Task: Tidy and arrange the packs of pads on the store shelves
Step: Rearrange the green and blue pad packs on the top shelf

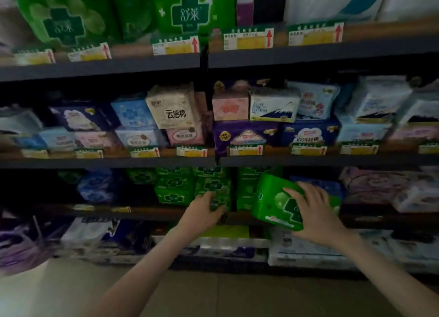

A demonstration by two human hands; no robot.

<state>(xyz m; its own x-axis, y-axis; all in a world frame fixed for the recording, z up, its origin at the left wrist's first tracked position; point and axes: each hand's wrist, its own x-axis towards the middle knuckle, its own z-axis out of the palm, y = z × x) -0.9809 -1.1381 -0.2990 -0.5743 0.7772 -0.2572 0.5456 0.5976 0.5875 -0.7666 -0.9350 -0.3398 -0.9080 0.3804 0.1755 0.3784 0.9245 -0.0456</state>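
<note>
Green row half squared, one pack askew

Blue packs (95, 186) sit in shadow at the left of the lower shelf (147, 213), too dim to say whether they are straight. Next to them the stacked green packs (173, 186) stand upright in columns and look mostly in order. The left hand (202, 209) is on the front of the rightmost column. Its fingers lie against the wrapper, but blur hides whether they grip or only press.

Past a dark gap, the tilted green pack (268, 200) leans out over the shelf's front edge, its face turned up. The right hand (316, 212) lies splayed on that face, fingers nearly straight, with no curl round an edge to be seen. Further right, pale packs (380, 188) lie loosely heaped.

By my reading the task is mid-way. The tilted pack needs standing in line with the green columns, and the heap at the right is untouched.
</note>
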